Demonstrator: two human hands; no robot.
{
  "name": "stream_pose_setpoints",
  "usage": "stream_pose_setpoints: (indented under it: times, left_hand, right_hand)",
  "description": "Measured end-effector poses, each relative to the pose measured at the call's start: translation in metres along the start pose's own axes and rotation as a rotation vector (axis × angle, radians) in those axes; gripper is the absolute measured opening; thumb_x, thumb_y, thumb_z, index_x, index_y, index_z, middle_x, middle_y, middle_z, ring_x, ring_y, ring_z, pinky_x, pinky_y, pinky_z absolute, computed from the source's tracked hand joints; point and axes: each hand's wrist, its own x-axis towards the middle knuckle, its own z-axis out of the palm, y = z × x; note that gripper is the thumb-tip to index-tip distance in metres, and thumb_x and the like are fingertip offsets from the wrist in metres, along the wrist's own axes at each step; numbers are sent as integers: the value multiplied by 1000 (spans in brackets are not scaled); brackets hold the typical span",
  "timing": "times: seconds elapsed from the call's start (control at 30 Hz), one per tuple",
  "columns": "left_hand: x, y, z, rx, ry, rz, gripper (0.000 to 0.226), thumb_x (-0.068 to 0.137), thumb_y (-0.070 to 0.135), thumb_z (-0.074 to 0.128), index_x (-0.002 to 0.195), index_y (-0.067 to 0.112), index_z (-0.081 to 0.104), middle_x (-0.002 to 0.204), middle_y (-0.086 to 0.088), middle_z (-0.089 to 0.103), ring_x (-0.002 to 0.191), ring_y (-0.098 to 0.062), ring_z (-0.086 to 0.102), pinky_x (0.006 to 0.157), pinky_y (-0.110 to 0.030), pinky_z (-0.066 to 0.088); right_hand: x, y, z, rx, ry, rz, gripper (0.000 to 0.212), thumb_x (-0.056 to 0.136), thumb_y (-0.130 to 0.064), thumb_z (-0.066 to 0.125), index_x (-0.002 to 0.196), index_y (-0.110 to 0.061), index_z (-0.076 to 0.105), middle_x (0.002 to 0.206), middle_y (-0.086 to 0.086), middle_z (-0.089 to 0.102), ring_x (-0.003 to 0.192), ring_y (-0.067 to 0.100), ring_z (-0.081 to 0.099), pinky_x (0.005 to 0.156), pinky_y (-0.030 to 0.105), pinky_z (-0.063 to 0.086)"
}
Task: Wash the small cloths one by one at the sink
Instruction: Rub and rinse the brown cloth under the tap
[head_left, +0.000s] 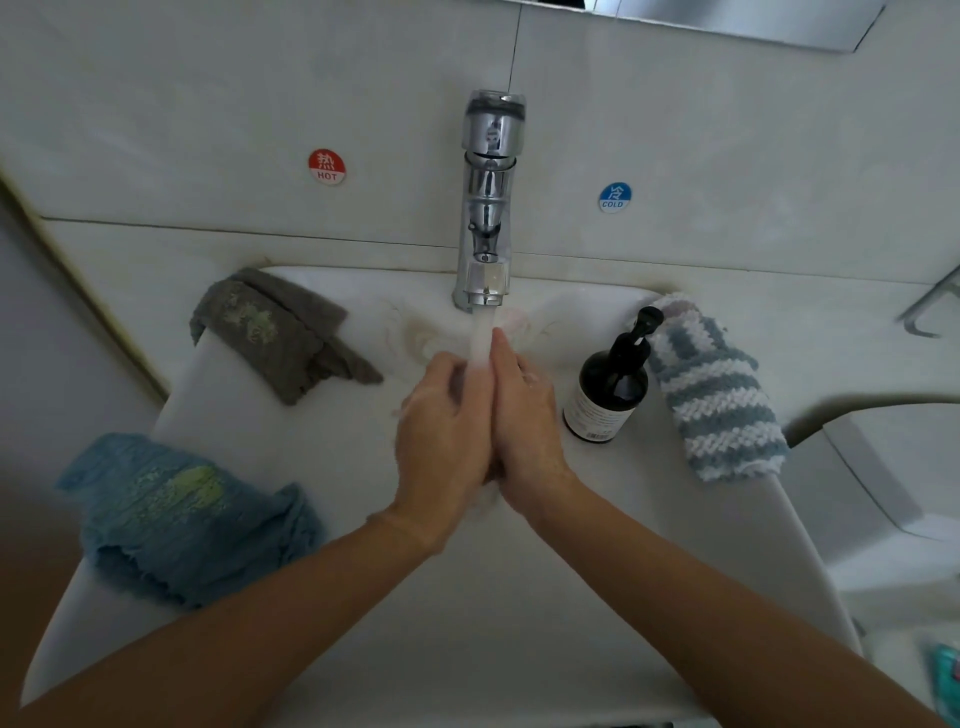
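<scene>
Water runs from the chrome tap into the white sink. My left hand and my right hand are pressed palm to palm under the stream, fingers mostly straight, holding no cloth. A grey cloth with a greenish stain lies over the sink's left back rim. A blue cloth with a yellow-green stain hangs over the left front rim. A blue-and-white striped knitted cloth rests on the right rim.
A dark pump bottle stands on the right rim beside the striped cloth. Red HOT and blue COLD stickers mark the tiled wall behind the tap. A toilet edge shows at the right.
</scene>
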Motion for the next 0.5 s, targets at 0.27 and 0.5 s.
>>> stream_pose_setpoints:
  times: [0.27,0.5]
  left_hand:
    - [10,-2,-2,53,-14,-6,28,92,26,51,67,19,62,60,1,62,59,-14,62,57,-36,52]
    - [6,6,-3,-90,-34,-71,24,99,36,45,86,22,58,75,2,65,67,-9,65,61,-35,54]
  right_hand:
    - [3,9,5,-58,56,68,32,88,-46,48,77,-23,69,78,6,73,81,26,73,77,56,59]
    - [1,6,-2,7,18,-13,18,94,-47,57,99,-31,52,94,-5,69,85,10,69,67,28,57]
